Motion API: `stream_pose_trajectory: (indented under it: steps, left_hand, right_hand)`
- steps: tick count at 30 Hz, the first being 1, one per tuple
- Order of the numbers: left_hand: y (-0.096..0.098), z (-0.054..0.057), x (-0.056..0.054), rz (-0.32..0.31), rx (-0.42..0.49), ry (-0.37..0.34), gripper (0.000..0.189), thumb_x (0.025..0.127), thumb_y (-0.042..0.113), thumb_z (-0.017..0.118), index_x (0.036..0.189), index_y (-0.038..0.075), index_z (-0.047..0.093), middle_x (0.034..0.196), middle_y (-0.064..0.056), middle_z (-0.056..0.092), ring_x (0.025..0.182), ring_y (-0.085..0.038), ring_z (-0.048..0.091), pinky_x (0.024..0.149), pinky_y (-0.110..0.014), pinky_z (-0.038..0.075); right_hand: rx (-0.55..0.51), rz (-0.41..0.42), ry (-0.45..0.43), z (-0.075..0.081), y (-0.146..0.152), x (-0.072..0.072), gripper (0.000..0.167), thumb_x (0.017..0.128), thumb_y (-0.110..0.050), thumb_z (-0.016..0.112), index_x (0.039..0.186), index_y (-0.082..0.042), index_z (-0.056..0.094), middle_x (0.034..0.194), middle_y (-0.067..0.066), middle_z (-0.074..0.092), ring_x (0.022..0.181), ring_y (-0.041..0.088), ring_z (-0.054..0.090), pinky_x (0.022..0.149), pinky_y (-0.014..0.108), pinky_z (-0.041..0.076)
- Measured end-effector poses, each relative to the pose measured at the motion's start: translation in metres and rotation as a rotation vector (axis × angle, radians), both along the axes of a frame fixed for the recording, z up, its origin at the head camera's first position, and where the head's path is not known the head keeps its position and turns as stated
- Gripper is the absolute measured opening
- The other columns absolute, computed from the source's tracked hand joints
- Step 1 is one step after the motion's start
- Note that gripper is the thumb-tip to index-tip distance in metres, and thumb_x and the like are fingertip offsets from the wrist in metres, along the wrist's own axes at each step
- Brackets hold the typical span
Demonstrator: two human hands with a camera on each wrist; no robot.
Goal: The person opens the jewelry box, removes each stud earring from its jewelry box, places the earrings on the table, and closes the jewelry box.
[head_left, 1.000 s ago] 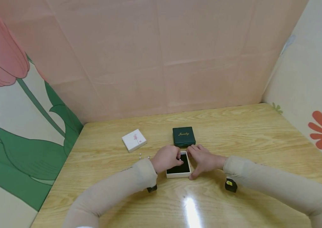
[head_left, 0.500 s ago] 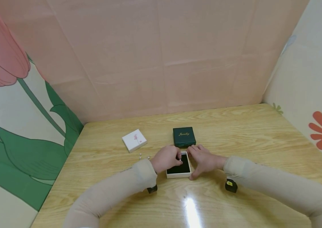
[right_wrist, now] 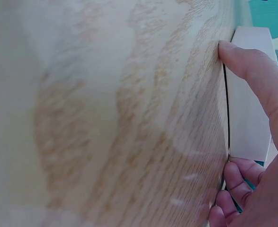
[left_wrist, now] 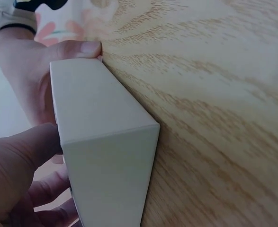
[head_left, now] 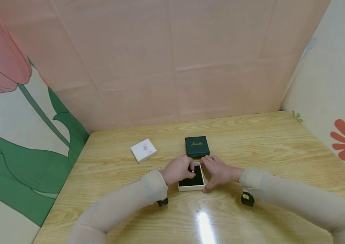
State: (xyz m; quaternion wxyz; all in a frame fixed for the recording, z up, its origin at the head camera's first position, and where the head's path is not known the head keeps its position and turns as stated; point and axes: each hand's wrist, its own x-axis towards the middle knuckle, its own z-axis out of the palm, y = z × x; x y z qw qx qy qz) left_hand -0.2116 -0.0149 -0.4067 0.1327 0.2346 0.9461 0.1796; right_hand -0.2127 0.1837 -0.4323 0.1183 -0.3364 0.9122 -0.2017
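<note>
A white open jewelry box with a black pad inside sits on the table. My left hand reaches over its left side, thumb and fingers pinching a small white pearl-like piece above the black pad. In the left wrist view the thumb and fingers of that hand are bent in over the white wall of the box. My right hand holds the box by its right side, thumb at the near corner and fingers at the far one, as the right wrist view also shows.
Behind the open box lies a dark green box with gold lettering. A white lid with a pink flower print lies to the left. Several small pearl-like pieces are on the wooden table beside my left hand.
Both hands and the box keep their places. The left fingertips shift very slightly, and the small white piece between them shows a little more plainly.
</note>
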Motion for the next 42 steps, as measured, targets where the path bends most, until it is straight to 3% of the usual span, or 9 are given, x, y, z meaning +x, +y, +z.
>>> stream_pose_trajectory:
  steps: [10,14,18,22,25,28,32,34,42]
  left_hand:
    - [-0.015,0.014,-0.007,0.056,0.237,-0.093,0.011,0.085,0.020,0.074,0.083,0.014,0.065,0.083,0.004,0.060,0.071,-0.010,0.052,0.061,-0.021,0.044]
    - [-0.035,0.028,-0.014,0.107,0.346,-0.076,0.013,0.085,0.022,0.074,0.084,0.012,0.066,0.086,0.001,0.064,0.080,-0.014,0.054,0.069,-0.027,0.046]
    - [-0.062,0.035,-0.022,0.189,0.347,-0.057,0.015,0.085,0.028,0.074,0.084,0.015,0.067,0.091,0.000,0.063,0.086,-0.017,0.052,0.078,-0.033,0.043]
    - [-0.086,0.023,-0.029,0.234,0.262,-0.046,0.015,0.084,0.026,0.075,0.081,0.014,0.066,0.085,0.000,0.063,0.073,-0.015,0.050,0.070,-0.031,0.042]
    - [-0.098,0.007,-0.032,0.230,0.215,-0.043,0.014,0.083,0.022,0.076,0.078,0.013,0.066,0.076,0.002,0.064,0.064,-0.011,0.051,0.075,-0.035,0.047]
    - [-0.105,-0.003,-0.032,0.212,0.203,-0.040,0.013,0.083,0.021,0.076,0.078,0.013,0.066,0.074,0.004,0.064,0.061,-0.009,0.052,0.095,-0.042,0.043]
    - [-0.106,-0.007,-0.031,0.192,0.215,-0.043,0.013,0.083,0.020,0.076,0.079,0.011,0.066,0.074,0.004,0.063,0.059,-0.008,0.049,0.077,-0.033,0.048]
    - [-0.105,-0.009,-0.031,0.184,0.219,-0.051,0.014,0.083,0.019,0.076,0.079,0.011,0.066,0.073,0.003,0.062,0.060,-0.009,0.048,0.058,-0.027,0.044]
    - [-0.100,-0.014,-0.032,0.146,0.147,-0.012,0.015,0.080,0.017,0.079,0.075,0.011,0.065,0.069,0.005,0.060,0.060,-0.008,0.050,0.057,-0.023,0.043]
  right_hand:
    - [-0.003,-0.004,0.001,-0.001,0.000,0.000,0.079,0.058,-0.050,0.088,0.112,-0.011,0.047,0.103,0.000,0.046,0.100,0.025,0.038,0.086,0.039,0.035]
    - [-0.003,-0.004,0.018,-0.002,-0.001,-0.001,0.080,0.056,-0.051,0.089,0.111,-0.011,0.046,0.101,-0.001,0.046,0.098,0.024,0.039,0.085,0.038,0.035]
    - [0.003,-0.007,0.020,-0.002,-0.001,-0.001,0.081,0.056,-0.051,0.089,0.112,-0.011,0.047,0.102,-0.001,0.046,0.099,0.024,0.039,0.086,0.038,0.035]
    - [0.004,-0.006,0.015,-0.001,0.000,-0.001,0.080,0.056,-0.050,0.089,0.112,-0.011,0.047,0.103,0.000,0.047,0.099,0.024,0.039,0.086,0.038,0.035]
    - [0.004,-0.002,0.010,-0.001,0.000,-0.001,0.079,0.057,-0.050,0.089,0.112,-0.011,0.047,0.103,0.000,0.047,0.100,0.024,0.038,0.086,0.038,0.034]
    - [0.005,-0.001,0.001,0.000,-0.001,-0.001,0.080,0.057,-0.050,0.089,0.113,-0.012,0.047,0.104,0.000,0.047,0.101,0.025,0.038,0.087,0.039,0.034]
    - [0.009,-0.004,0.002,0.001,-0.001,-0.001,0.080,0.057,-0.050,0.089,0.113,-0.011,0.047,0.104,0.000,0.047,0.100,0.024,0.038,0.086,0.038,0.034]
    - [0.013,-0.005,0.004,0.000,-0.001,-0.001,0.080,0.057,-0.051,0.089,0.113,-0.011,0.047,0.104,-0.001,0.047,0.100,0.024,0.038,0.086,0.038,0.034]
    - [0.021,-0.007,0.007,-0.002,-0.001,-0.001,0.080,0.057,-0.052,0.088,0.113,-0.012,0.047,0.103,-0.002,0.046,0.100,0.023,0.038,0.086,0.038,0.034]
